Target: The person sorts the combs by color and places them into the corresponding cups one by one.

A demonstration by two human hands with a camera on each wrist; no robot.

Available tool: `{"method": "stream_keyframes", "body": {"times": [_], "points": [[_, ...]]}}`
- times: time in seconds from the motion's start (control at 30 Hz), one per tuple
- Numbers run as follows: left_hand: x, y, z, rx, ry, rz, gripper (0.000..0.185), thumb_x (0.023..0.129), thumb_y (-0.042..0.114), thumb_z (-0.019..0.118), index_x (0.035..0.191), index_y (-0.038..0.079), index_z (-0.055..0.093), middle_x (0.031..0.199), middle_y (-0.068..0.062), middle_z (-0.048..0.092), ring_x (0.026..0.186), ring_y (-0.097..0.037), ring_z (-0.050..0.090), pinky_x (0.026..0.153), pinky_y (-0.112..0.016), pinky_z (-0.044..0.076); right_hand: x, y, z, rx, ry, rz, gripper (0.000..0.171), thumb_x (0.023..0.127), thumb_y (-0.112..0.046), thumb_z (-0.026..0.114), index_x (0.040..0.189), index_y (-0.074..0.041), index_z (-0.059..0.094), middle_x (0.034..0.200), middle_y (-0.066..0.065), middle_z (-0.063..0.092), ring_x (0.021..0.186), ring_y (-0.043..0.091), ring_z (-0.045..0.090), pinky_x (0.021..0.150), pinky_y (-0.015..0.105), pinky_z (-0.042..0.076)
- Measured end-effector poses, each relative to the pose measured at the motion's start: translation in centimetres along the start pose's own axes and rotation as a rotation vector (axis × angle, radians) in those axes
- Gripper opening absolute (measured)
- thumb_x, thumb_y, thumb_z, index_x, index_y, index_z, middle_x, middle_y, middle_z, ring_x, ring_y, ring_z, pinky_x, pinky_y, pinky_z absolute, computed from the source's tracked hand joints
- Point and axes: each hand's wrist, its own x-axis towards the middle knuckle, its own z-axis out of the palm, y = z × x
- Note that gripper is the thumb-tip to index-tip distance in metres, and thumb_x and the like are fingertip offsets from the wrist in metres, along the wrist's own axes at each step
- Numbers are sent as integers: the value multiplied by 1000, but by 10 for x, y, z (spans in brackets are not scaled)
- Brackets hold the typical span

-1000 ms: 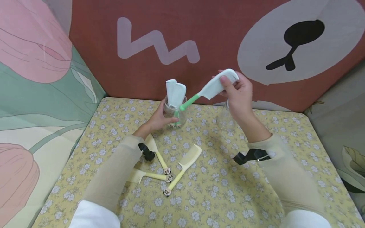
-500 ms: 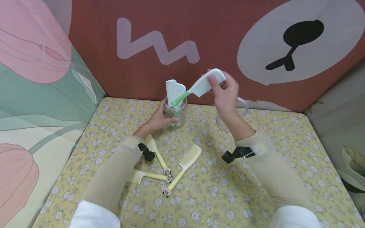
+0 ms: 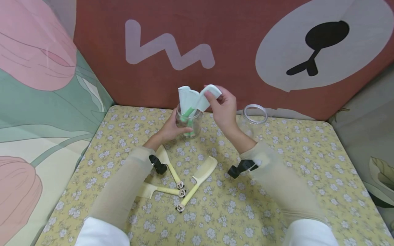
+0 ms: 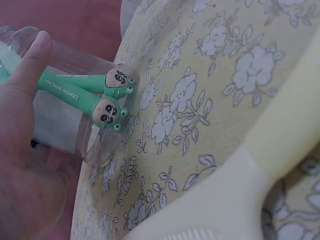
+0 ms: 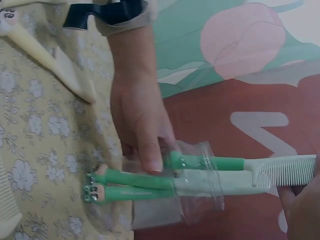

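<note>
My left hand (image 3: 169, 129) grips a clear jar (image 3: 197, 128) from its left side, thumb across the front. Two pale comb heads (image 3: 185, 97) stick up out of that jar. Their green handles (image 4: 70, 95) end in small cartoon faces near its bottom, seen in the left wrist view. Between thumb and fingers, my right hand (image 3: 225, 109) pinches a third comb (image 3: 207, 97) by its pale toothed head. This comb slants down to the left, and its green handle (image 5: 215, 162) reaches through the jar's mouth in the right wrist view.
Three cream combs with yellow handles, one of them this comb (image 3: 204, 171), lie on the flowered tablecloth (image 3: 234, 212) before the jar. A second clear jar (image 3: 254, 119) stands to the right, behind my right wrist. A printed cloth backdrop (image 3: 166, 20) rises at the table's back edge.
My right hand has moved left and lower with the green-handled comb, whose handle end has passed from outside the jar to inside its mouth. My left hand stays on the jar.
</note>
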Motion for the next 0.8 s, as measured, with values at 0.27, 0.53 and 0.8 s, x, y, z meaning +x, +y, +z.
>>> {"method": "stream_keyframes", "body": {"times": [0.27, 0.53, 0.8], "points": [[0, 1, 1, 4, 5, 2, 111, 89, 19, 82, 164, 21, 1, 164, -7, 25, 150, -27, 27, 122, -48, 22, -5, 7, 13, -49, 14, 10, 24, 97, -9, 71, 115, 6, 72, 102, 21, 73, 78, 13, 67, 62, 25, 57], [0, 1, 1, -7, -1, 13, 113, 89, 16, 82, 164, 23, -2, 165, -7, 24, 149, -28, 28, 121, -48, 26, -10, 12, 23, -101, -14, 54, 26, 97, -8, 71, 118, 7, 71, 104, 25, 72, 80, 37, 68, 61, 18, 51], [0, 2, 2, -19, 4, 13, 113, 89, 14, 82, 165, 24, -2, 166, -7, 23, 149, -29, 29, 121, -48, 26, -11, 18, 31, -163, -39, 61, 24, 97, -13, 72, 113, 4, 73, 102, 20, 74, 87, 29, 72, 69, 19, 54]]}}
